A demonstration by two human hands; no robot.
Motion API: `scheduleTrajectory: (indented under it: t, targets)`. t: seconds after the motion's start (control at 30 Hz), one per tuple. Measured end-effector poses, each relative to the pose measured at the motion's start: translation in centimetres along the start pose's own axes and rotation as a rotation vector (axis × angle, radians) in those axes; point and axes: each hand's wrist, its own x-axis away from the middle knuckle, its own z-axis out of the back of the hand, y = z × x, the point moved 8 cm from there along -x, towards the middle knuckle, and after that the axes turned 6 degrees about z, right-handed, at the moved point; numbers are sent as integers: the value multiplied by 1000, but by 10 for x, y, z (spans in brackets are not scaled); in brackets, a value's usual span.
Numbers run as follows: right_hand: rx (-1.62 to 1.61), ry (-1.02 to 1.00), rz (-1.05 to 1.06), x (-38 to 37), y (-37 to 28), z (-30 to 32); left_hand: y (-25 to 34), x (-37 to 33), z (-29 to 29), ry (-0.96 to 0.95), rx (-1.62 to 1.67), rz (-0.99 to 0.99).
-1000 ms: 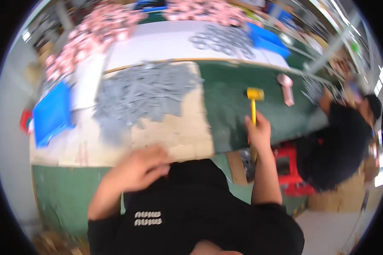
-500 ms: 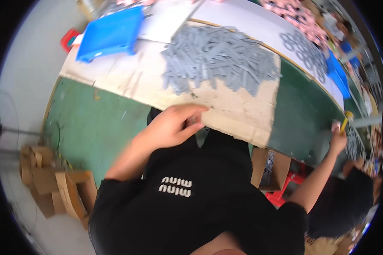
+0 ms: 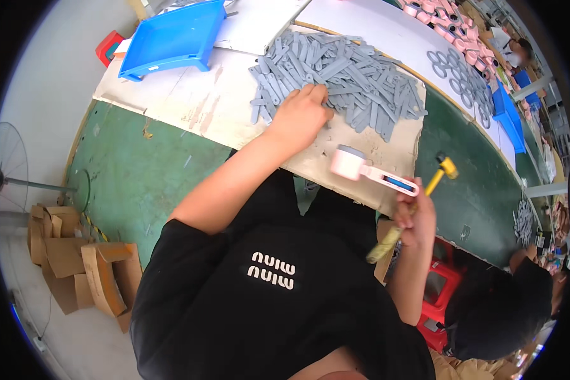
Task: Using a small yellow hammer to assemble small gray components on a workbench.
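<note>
My left hand point(image 3: 301, 118) is over the near edge of a heap of grey plastic strips point(image 3: 361, 82), its fingers curled down against them; whatever is under the fingertips is hidden. My right hand point(image 3: 418, 218) is closed around two things at once. One is a yellow hammer point(image 3: 448, 166), its head up and its handle slanting down past my palm. The other is a pink-and-white digital measuring spoon point(image 3: 347, 163) with a grey-topped cup and a small blue display, its cup pointing left above the cardboard sheet point(image 3: 367, 155).
A blue tray point(image 3: 174, 38) stands at the back left. Grey rings point(image 3: 459, 73), pink parts point(image 3: 453, 22) and another blue tray point(image 3: 506, 117) lie on the far right bench. Cardboard boxes point(image 3: 111, 275) sit on the left floor. A person point(image 3: 500, 304) and a red stool point(image 3: 438, 288) are at right.
My left hand has moved forward from the table's near edge onto the strips. My right hand has come in from the far right with the hammer and the measuring spoon.
</note>
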Motion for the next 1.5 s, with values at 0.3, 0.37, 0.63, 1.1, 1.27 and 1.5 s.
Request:
scheduleTrajectory:
  t: [0.3,0.37,0.63,1.1,1.27,1.5]
  targets:
    - [888,269,481,13,-28,11,43,11,40,225,194,-190]
    - [1023,202,445,18,-31,7,60,17,52,271,277,-230]
    - [317,-135,353,20,-21,-43,130,42,24,169,687,-286]
    - [502,130,301,-16,-21,-14,93,30,-4,44,524,3]
    - [637,61,292,-15,-27,-13,93,33,-8,65,541,-58]
    - [697,44,265,-14,-28,-15,99,36,-8,93,451,-153]
